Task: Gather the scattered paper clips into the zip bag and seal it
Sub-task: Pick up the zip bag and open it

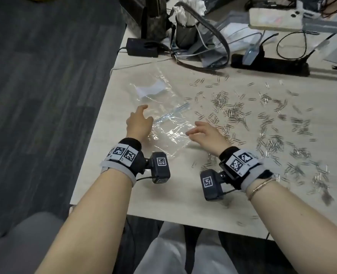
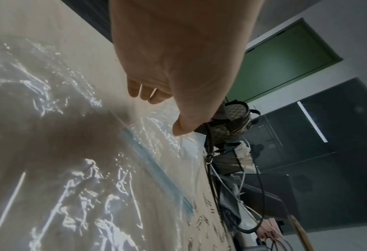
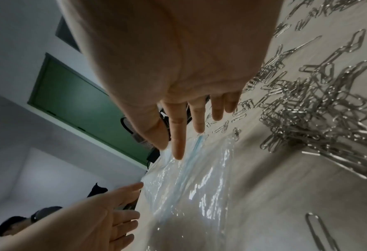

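Between both hands lies the crumpled clear zip bag (image 1: 163,115), its blue strip running near-left to far-right. Left hand (image 1: 139,120) and right hand (image 1: 205,133) hover open-fingered, empty; silver paper clips (image 1: 262,123) lie right, nearer the right hand.

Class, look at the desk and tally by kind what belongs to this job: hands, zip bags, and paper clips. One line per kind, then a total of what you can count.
Hands: 2, the left hand and the right hand
Zip bags: 1, the clear zip bag
Paper clips: too many and too tangled to count
Total countable: 3
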The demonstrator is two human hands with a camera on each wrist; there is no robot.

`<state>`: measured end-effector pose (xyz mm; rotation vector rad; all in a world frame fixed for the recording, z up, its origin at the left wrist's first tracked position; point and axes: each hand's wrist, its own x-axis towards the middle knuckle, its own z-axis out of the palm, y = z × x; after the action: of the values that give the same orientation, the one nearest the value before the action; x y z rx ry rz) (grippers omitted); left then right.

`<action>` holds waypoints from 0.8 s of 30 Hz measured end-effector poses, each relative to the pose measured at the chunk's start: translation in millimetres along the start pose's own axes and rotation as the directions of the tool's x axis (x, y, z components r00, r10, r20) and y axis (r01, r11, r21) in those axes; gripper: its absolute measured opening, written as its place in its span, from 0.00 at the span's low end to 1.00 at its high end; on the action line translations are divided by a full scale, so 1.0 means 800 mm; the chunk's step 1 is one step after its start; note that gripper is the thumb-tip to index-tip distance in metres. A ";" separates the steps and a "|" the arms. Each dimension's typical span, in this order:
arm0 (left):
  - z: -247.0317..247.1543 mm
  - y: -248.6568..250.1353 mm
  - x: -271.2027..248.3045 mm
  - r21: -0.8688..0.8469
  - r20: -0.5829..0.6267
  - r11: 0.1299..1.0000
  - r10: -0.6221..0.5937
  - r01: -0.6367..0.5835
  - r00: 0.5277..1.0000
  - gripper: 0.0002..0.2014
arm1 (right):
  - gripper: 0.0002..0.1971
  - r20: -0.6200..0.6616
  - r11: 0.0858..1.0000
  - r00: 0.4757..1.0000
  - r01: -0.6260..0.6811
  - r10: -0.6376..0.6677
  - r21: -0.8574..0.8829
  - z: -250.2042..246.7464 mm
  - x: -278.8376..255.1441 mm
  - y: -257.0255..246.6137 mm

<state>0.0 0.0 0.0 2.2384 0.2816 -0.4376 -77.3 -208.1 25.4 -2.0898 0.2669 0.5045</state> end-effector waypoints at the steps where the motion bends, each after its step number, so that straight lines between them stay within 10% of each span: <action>1: -0.001 -0.001 0.003 0.040 0.009 0.999 -0.013 0.012 1.000 0.24 | 0.09 0.022 1.000 1.000 -0.008 0.008 -0.011 0.003 0.002 0.001; 15: 0.007 -0.001 0.009 0.276 0.024 0.949 -0.166 0.153 0.986 0.19 | 0.13 0.199 0.999 0.980 -0.005 0.012 -0.039 0.031 -0.002 0.000; 24: -0.020 -0.003 -0.001 -0.083 -0.406 0.987 0.092 -0.137 0.909 0.12 | 0.16 0.171 0.993 0.985 0.029 -0.010 -0.111 0.037 -0.009 0.005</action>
<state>2.1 13.9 8.5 2.2061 0.3739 0.1060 -92.5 -184.9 11.7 -2.1411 0.1199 0.6966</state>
